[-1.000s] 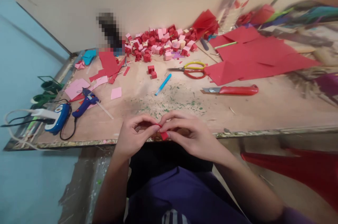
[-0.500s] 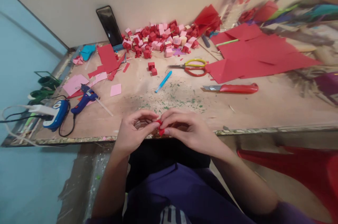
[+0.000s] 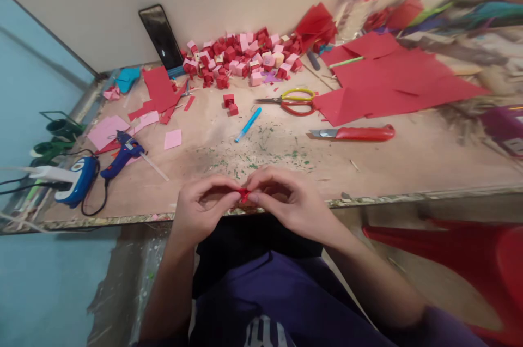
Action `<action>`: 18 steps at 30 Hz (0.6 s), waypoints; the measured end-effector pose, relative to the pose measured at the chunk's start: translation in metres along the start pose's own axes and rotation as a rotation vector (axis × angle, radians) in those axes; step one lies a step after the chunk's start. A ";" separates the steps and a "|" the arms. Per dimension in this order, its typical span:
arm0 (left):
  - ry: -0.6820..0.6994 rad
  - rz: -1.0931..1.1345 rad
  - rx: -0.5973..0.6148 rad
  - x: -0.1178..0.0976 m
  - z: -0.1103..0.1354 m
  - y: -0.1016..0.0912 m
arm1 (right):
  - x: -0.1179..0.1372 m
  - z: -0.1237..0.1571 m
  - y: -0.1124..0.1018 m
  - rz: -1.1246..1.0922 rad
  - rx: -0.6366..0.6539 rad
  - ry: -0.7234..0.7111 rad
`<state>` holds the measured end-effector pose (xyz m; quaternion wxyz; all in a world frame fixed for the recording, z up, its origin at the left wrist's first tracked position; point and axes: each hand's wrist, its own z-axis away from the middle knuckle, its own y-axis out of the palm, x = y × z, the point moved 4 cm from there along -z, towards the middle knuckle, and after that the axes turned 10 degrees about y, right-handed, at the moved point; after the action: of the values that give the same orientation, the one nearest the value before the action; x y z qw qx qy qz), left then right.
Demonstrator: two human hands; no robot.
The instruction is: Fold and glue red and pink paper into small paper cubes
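Note:
A small folded piece of red paper (image 3: pixel 244 194) is pinched between my two hands at the table's front edge. My left hand (image 3: pixel 206 202) grips its left side with thumb and forefinger. On the other side, the thumb and fingertips of my right hand (image 3: pixel 281 194) close on it. The fingers partly cover the piece, so its full shape is hidden. Beyond my hands lie a blue pen (image 3: pixel 248 125), two small red paper cubes (image 3: pixel 230 104), and scissors (image 3: pixel 292 101) with yellow and red handles.
A red-handled utility knife (image 3: pixel 359 133) lies at right, below large red paper sheets (image 3: pixel 388 80). Many red and pink paper cubes (image 3: pixel 241 55) are heaped at the back beside a leaning phone (image 3: pixel 161 36). At left are a blue glue gun (image 3: pixel 126 153) and a corded power socket (image 3: pixel 79 181).
The red paper piece has turned between my fingertips and shows a different side. Both hands keep their pinch on it. The whole view has shifted slightly.

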<state>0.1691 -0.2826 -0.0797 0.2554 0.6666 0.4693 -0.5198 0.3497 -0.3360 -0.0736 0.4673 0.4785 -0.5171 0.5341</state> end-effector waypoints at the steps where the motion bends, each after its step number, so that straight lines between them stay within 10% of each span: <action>1: 0.008 0.004 0.019 -0.001 0.000 0.000 | 0.001 0.001 0.000 0.005 -0.013 -0.011; 18: 0.146 -0.085 -0.039 -0.003 -0.004 0.000 | 0.006 0.002 0.000 0.156 -0.011 -0.115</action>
<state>0.1704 -0.2802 -0.0754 0.2113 0.6770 0.5247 -0.4708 0.3491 -0.3379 -0.0676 0.3964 0.4642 -0.5819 0.5374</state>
